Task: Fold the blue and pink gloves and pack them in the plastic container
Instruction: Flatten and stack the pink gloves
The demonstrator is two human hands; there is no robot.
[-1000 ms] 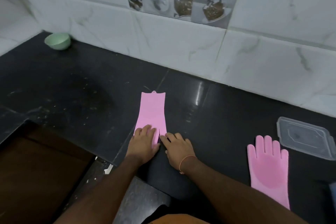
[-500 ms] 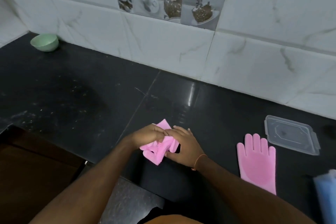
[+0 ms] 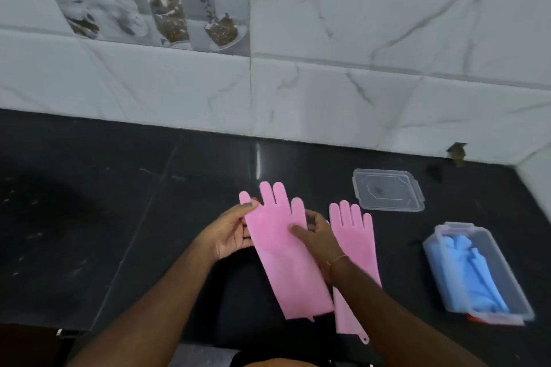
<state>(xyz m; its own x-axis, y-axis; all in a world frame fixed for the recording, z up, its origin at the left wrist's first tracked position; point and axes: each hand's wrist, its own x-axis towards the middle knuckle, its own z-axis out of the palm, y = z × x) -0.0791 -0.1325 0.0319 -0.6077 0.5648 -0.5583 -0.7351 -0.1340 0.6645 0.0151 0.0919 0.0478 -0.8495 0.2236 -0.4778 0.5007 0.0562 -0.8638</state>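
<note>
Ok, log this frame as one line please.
stage: pink folding | left hand + right hand: hold pink glove | second pink glove: flat on counter | blue gloves: in container | lid: off

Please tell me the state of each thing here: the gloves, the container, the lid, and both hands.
held pink glove: unfolded, gripped by both hands
second pink glove: flat on the counter
blue gloves: packed in the container
plastic container: open
lid: off, on the counter
left hand: gripping
right hand: gripping

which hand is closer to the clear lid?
Right. The right hand grips the held pink glove on the side facing the lid; the left hand grips the glove's far edge.
</note>
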